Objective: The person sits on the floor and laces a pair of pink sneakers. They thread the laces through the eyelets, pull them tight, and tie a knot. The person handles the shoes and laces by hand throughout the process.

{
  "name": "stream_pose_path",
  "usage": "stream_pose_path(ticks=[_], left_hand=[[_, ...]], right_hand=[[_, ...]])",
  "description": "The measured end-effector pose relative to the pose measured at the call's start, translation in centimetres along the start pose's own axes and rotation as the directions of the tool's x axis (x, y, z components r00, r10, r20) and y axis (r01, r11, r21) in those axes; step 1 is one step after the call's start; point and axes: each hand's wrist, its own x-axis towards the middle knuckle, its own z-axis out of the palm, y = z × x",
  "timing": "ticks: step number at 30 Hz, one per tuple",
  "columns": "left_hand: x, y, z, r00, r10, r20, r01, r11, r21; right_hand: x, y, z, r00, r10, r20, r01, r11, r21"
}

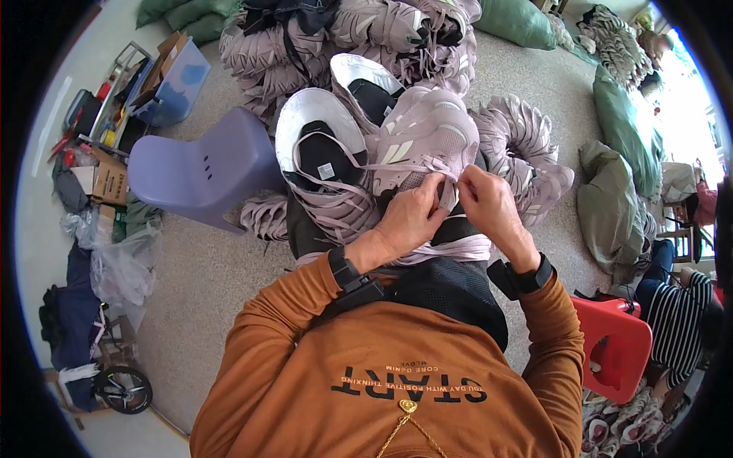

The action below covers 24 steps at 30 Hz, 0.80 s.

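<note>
A pale pink shoe upper (424, 126) with white stripes lies before me over my lap, toe pointing away. At its throat, my left hand (412, 217) is closed, thumb and fingers pinching a pale pink shoelace (441, 166). Right beside it, my right hand (492, 204) is also closed in a pinch on the lace. My fingers partly hide the lace ends. Left of this upper sits a second one (323, 145) with white lining, a black tongue and loose pink laces. Another white-lined upper (368, 80) rests just behind. More pink laces (450, 250) lie across my lap.
Nested rows of pink uppers (305, 57) are piled ahead, with a curved stack (531, 156) at right. A purple chair (206, 164) stands left, a blue bin (179, 84) beyond it. Green sacks (626, 130) and a red stool (615, 343) are right, near a person in stripes (676, 324).
</note>
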Motion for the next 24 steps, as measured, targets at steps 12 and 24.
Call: stream_pose_path(ticks=[12,24], left_hand=[[0.4,-0.5,-1.8,0.990,0.000,0.141,0.034,0.970,-0.242],[1.2,-0.2,0.0,0.998,0.003,-0.059,-0.017,0.972,-0.235]], right_hand=[[-0.6,1.4,2.1,0.990,0.117,-0.083,-0.082,0.935,0.345],[-1.3,-1.2,2.7,0.968,0.242,-0.071,-0.233,0.965,0.119]])
